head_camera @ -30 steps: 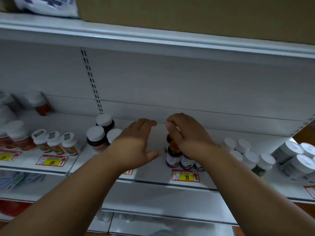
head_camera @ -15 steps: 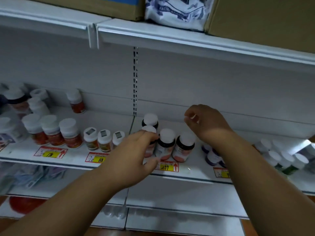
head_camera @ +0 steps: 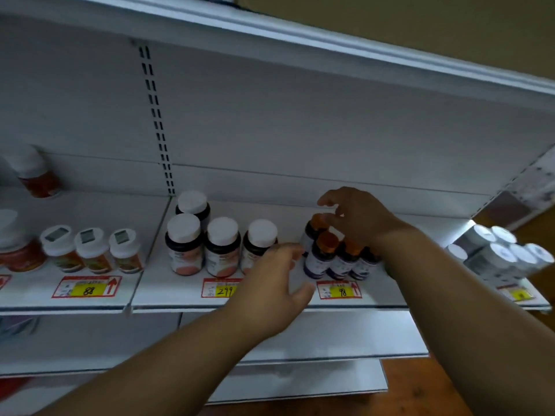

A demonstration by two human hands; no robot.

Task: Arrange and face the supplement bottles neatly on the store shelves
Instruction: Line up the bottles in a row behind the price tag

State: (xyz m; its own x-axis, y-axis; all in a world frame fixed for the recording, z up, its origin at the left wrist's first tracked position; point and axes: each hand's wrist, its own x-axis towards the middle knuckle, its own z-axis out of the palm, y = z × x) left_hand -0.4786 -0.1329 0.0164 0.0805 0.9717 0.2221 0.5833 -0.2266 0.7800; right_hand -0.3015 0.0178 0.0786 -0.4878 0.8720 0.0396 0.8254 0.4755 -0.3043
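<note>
Several small dark bottles with orange caps and purple labels (head_camera: 321, 256) stand in a tight group above the "98" price tag. My right hand (head_camera: 363, 223) arches over the back of this group, fingers apart and curled, fingertips at the rear bottle's cap; no grip shows. My left hand (head_camera: 270, 286) lies flat and open in front of the shelf (head_camera: 168, 303). Its fingertips reach into the gap between the orange-capped group and the dark white-capped bottles with pink labels (head_camera: 222, 247), which stand as a front row of three with one behind.
Three small white-capped bottles (head_camera: 90, 250) stand above the "88" tag, with red bottles (head_camera: 18, 253) further left. White tubs (head_camera: 498, 256) crowd the right end. An upper shelf (head_camera: 300, 46) hangs overhead and a lower shelf (head_camera: 300, 382) juts out beneath.
My right hand has come down from above onto the orange-capped bottles. My left hand has slid right, off the white-capped bottles and toward the gap. The view has shifted.
</note>
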